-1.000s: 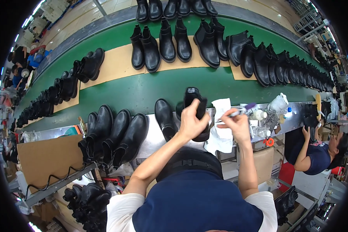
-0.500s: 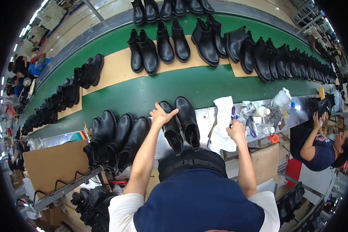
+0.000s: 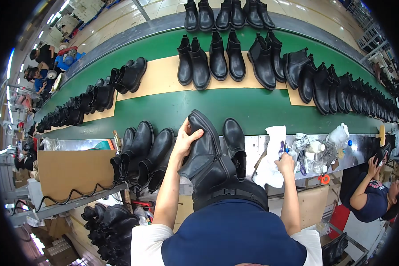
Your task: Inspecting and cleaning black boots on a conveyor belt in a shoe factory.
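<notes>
In the head view, other boots (image 3: 142, 144) stood at left, a white bottle (image 3: 316, 147) and an orange ring (image 3: 324, 179) lay right, and a second boot (image 3: 234, 138) stood between the hands on the metal bench (image 3: 256, 148). The left hand (image 3: 188, 141) was clamped on a black boot (image 3: 205, 150) before the waist; the right hand (image 3: 286, 164) met a blue pen (image 3: 280, 153) over white cloth (image 3: 275, 135), its grip undeterminable. Half a second earlier, the held boot had stood upright; it was now tilted sideways.

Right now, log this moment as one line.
left hand: holding tilted black boot | right hand: beside white cloth, grip unclear | second boot: right of held boot
</notes>
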Demonstrator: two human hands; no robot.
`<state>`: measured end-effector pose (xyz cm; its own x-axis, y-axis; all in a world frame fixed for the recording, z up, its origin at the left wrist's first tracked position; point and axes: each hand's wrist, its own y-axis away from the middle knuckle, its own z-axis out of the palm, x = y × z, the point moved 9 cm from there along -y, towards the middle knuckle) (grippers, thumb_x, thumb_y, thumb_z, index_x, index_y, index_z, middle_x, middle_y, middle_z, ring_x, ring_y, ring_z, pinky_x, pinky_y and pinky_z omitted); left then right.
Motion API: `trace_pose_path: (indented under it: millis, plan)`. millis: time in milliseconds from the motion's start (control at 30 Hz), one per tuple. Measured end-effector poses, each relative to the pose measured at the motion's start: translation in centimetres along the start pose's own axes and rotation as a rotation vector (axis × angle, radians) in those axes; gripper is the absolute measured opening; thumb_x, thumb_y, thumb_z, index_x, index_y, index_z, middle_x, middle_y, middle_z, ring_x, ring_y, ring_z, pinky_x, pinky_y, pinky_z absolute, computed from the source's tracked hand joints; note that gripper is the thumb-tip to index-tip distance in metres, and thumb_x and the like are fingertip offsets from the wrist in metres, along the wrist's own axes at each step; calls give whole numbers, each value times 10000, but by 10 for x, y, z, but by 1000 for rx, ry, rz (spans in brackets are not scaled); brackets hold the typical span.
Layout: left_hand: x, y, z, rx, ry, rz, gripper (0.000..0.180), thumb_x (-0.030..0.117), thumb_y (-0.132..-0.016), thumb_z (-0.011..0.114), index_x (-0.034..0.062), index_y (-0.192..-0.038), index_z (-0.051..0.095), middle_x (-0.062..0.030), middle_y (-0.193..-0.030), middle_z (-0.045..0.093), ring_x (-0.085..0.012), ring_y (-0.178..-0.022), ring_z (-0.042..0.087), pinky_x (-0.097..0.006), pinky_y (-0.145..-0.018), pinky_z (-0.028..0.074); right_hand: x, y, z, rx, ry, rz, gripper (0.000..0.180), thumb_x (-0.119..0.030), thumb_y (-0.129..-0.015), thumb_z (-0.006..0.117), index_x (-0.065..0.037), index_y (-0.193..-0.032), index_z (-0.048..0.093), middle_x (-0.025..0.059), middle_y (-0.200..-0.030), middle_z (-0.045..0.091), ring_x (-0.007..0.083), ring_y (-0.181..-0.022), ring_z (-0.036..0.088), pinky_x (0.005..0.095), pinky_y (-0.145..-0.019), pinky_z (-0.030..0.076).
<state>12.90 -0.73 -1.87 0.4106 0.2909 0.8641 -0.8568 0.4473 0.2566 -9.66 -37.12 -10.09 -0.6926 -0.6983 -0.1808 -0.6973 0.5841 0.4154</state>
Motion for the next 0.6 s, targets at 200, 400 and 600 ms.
trace_pose_path:
  millis: [200, 400, 600]
  plan:
    - [13, 14, 33, -150, 133, 49, 824, 161, -699, 794, 41, -1371, 333, -123, -1216, 541, -194, -1082, 546, -332, -951, 431, -6, 6, -11, 17, -7, 16, 404, -201, -680, 748, 18, -979, 589, 252, -913, 639, 405, -888, 619, 449, -796, 488]
    - [13, 24, 57, -294, 245, 24, 878, 201, -700, 795, 62, -1399, 281, -165, -1264, 496, -235, -1119, 541, -356, -949, 449, -2, 11, -11, 47, -33, 24, 395, -211, -685, 749, 4, -975, 589, 251, -913, 639, 410, -883, 619, 457, -783, 489]
    - [24, 22, 68, -303, 92, 48, 904, 236, -664, 813, 49, -1383, 297, -161, -1240, 507, -257, -1122, 527, -365, -934, 444, 20, 8, 8, 59, -85, 67, 406, -216, -681, 751, 10, -977, 588, 253, -894, 639, 408, -877, 619, 457, -777, 492]
